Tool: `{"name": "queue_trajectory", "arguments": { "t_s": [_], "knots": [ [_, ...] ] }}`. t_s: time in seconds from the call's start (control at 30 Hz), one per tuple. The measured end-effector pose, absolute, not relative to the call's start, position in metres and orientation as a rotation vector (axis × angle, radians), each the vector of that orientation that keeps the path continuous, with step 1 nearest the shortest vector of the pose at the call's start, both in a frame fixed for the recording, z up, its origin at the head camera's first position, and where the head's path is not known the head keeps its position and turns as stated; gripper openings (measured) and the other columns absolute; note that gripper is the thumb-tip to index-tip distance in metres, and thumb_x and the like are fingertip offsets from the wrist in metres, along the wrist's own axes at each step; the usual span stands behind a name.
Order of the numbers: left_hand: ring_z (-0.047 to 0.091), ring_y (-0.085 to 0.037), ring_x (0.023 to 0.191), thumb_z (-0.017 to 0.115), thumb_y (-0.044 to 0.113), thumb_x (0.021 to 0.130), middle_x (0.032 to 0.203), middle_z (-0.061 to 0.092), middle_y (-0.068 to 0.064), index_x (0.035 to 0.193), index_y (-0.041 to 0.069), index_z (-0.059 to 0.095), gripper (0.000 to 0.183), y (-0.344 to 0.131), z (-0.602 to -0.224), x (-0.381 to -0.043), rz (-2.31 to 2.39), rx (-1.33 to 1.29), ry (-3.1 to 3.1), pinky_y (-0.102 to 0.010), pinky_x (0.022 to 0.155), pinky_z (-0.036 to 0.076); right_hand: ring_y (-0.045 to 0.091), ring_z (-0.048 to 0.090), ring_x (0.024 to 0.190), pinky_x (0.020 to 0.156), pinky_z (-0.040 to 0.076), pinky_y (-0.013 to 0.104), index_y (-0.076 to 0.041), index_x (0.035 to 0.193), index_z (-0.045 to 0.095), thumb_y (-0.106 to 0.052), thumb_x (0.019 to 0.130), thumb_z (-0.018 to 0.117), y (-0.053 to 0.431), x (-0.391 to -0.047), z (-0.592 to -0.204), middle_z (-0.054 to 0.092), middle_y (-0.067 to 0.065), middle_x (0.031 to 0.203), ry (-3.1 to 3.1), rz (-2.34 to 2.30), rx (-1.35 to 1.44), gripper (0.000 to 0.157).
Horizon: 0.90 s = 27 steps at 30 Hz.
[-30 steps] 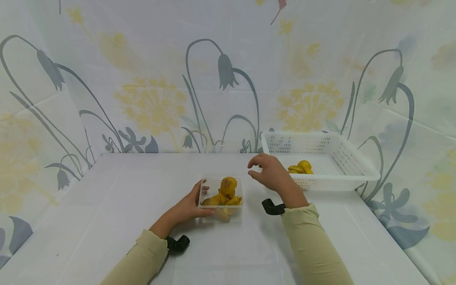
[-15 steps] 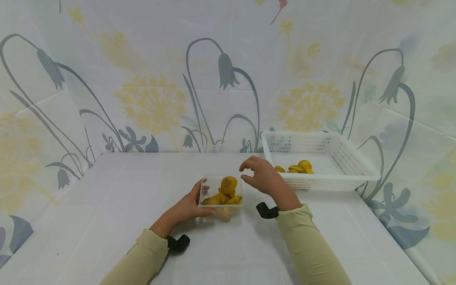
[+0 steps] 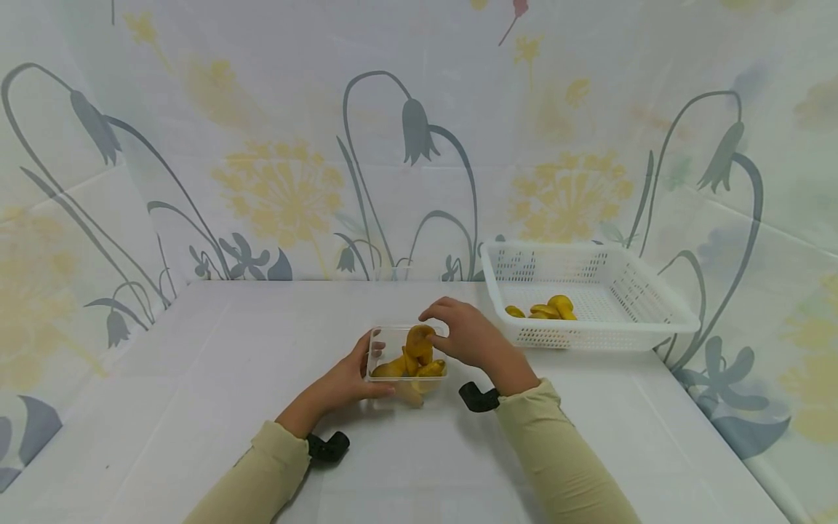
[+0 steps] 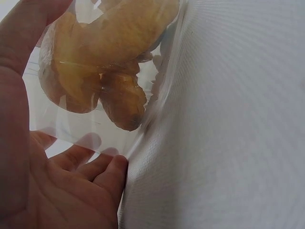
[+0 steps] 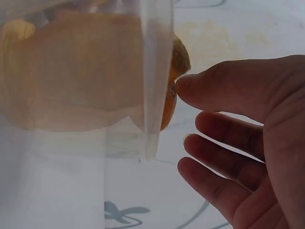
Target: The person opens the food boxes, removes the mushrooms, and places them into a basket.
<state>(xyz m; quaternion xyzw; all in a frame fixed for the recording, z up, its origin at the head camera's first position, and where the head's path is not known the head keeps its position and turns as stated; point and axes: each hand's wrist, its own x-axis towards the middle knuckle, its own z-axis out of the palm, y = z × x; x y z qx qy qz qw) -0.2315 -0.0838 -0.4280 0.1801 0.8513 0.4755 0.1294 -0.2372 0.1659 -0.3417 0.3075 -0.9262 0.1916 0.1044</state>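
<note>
A small clear plastic box [image 3: 376, 378] stands tilted on the table, with several yellow mushroom-shaped pieces [image 3: 393, 367] inside. My left hand [image 3: 343, 382] grips its left side, thumb at the near edge and fingers round the far side; the left wrist view shows the fingers [image 4: 112, 176] behind the clear wall. At the box's upper right, my right hand [image 3: 468, 338] has its thumb and index finger on either side of the rounded top piece [image 3: 419, 337]. In the right wrist view the thumb touches that piece [image 5: 180, 57], while the other fingers [image 5: 214, 179] are bent below and the index finger is hidden.
A white perforated basket [image 3: 609, 336] stands at the back right, with several more yellow pieces [image 3: 553, 308] at its left end. White cloth covers the table [image 3: 196, 407]. Behind it hangs a flower-patterned curtain [image 3: 419, 204]. Near the back edge is a faint transparent object [image 3: 393, 274].
My right hand has moved left from beside the basket to the top piece in the box, uncovering another yellow piece in the basket. The left hand and the box stay put.
</note>
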Motion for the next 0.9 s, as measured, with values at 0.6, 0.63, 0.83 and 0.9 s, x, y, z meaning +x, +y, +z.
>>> {"name": "queue_trajectory", "arguments": {
  "t_s": [0.6,0.63,0.83,0.9],
  "knots": [
    [0.03,-0.031,0.145,0.082,0.04,0.076,0.156,0.032,-0.007,0.157,0.023,0.004,0.114,-0.084,-0.427,-0.231,1.403,0.536,2.449,-0.053,0.115,0.03,0.018,0.062,0.105,0.092,0.053,0.035,-0.01,0.121,0.066,-0.018,0.087,0.071,0.156,-0.235,-0.349,0.063,0.002,0.12,-2.784,0.595,0.976,0.035],
    [0.03,-0.032,0.145,0.082,0.04,0.076,0.156,0.032,-0.007,0.157,0.023,0.005,0.114,-0.084,-0.427,-0.231,1.405,0.536,2.449,-0.053,0.115,0.03,0.018,0.062,0.105,0.092,0.052,0.035,-0.011,0.121,0.066,-0.019,0.087,0.071,0.156,-0.235,-0.348,0.063,0.001,0.121,-2.793,0.593,0.977,0.035],
    [0.03,-0.032,0.145,0.082,0.04,0.076,0.157,0.032,-0.007,0.157,0.022,0.005,0.113,-0.084,-0.426,-0.231,1.413,0.541,2.44,-0.054,0.115,0.03,0.02,0.061,0.11,0.096,0.051,0.036,-0.011,0.124,0.064,-0.019,0.087,0.073,0.153,-0.234,-0.348,0.062,0.003,0.124,-2.822,0.582,0.986,0.039],
    [0.03,-0.032,0.145,0.082,0.039,0.076,0.157,0.032,-0.008,0.157,0.021,0.005,0.113,-0.084,-0.426,-0.231,1.418,0.548,2.438,-0.054,0.115,0.03,0.021,0.061,0.111,0.097,0.051,0.037,-0.01,0.125,0.064,-0.018,0.086,0.073,0.152,-0.233,-0.348,0.062,0.004,0.125,-2.82,0.573,0.991,0.04]
  ]
}}
